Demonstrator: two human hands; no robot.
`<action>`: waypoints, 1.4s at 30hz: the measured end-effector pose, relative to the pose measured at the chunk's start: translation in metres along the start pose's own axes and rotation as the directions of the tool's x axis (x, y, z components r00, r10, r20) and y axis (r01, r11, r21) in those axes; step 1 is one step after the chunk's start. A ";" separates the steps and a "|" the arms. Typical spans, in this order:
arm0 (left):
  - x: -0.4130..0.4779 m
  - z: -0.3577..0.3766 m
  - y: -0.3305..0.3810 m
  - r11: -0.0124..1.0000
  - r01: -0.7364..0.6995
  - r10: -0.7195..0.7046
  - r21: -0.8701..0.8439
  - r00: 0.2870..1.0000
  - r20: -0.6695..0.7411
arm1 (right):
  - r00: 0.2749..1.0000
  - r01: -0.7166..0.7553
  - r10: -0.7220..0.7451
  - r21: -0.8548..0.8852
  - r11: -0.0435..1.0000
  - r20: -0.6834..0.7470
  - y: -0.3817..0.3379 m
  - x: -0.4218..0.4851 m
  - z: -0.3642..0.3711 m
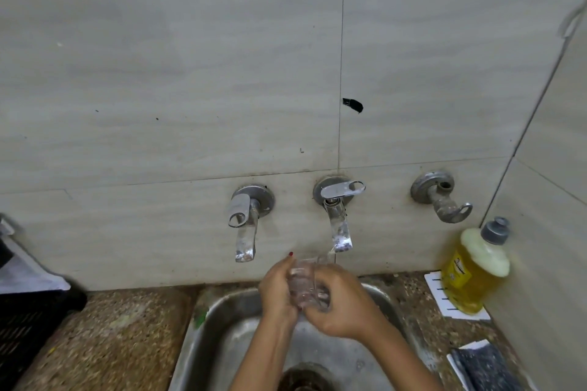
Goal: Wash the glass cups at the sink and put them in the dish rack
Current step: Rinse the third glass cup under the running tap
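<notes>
A person's left hand (275,290) and right hand (341,306) both grip one glass (303,281) over the sink (203,324), just under the middle tap (339,232). Washing seems under way. Racking is not yet done, and no other cups are in view.

Clear glass cup (305,282), tilted, wet, over the steel sink (222,314).
</notes>
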State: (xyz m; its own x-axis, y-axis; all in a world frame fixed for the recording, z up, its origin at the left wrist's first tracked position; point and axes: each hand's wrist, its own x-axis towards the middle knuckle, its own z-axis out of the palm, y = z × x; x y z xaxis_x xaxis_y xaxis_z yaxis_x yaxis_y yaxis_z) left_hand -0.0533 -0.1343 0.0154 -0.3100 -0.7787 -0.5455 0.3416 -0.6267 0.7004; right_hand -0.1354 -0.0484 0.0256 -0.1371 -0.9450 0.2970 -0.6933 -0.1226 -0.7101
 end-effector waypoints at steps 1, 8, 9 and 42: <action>-0.004 0.002 -0.003 1.000 0.014 -0.014 0.000 1.000 0.013 | 1.000 0.013 -0.013 -0.028 1.000 0.012 -0.003 0.000 0.005; 0.004 -0.006 -0.003 0.999 -0.044 0.044 0.005 0.998 -0.047 | 0.991 0.027 -0.014 -0.099 0.995 0.134 0.026 -0.026 -0.003; 0.000 -0.004 -0.007 0.999 -0.028 0.029 0.035 0.999 -0.033 | 0.995 0.048 -0.039 -0.101 0.994 0.093 0.021 -0.023 -0.004; -0.022 0.012 -0.019 0.861 -0.304 0.298 0.409 0.951 0.080 | 0.603 -0.371 0.678 0.900 -0.229 0.421 0.020 -0.004 -0.002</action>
State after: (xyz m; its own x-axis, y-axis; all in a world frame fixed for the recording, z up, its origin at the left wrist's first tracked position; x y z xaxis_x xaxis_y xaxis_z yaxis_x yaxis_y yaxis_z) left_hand -0.0636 -0.1054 0.0197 -0.2641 -0.9249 -0.2734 0.0257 -0.2901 0.9566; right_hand -0.1505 -0.0462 0.0111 -0.2547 -0.7803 -0.5711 0.8460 0.1062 -0.5224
